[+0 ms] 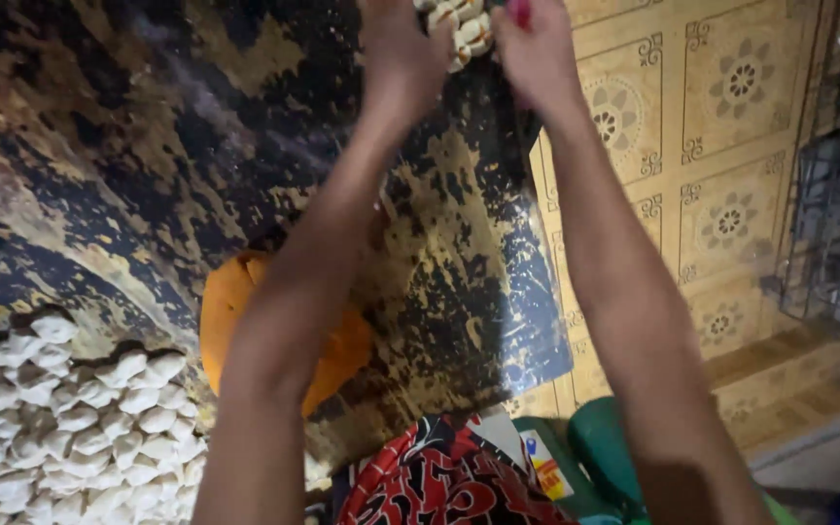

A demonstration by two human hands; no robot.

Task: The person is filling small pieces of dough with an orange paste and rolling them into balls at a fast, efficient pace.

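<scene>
- Dark, gold-mottled and glossy, the table point(128, 146) filled most of the view, with patterned yellow floor tiles point(721, 146) beyond its right edge.
- At the far top edge the left hand point(401, 49) was curled beside a small cluster of pale dough pieces point(461, 27), touching them; whether it gripped one could not be told, since the fingers ran out of view.
- Close on the other side, the right hand point(535, 49) was clenched on a red-handled tool point(519, 10), of which only a stub showed.
- Doing this well probably called for steadying the cluster with the left hand and keeping its fingertips away from the tool, with short, even strokes.
- Both forearms stretched well forward, so a closer stance would likely have given better control.
- Under the left forearm lay an orange lump point(230, 306) on the table.
- Well apart, at lower left, sat a large heap of finished white pieces point(70, 418).
- A wire rack point(838, 233) stood at the right.
</scene>
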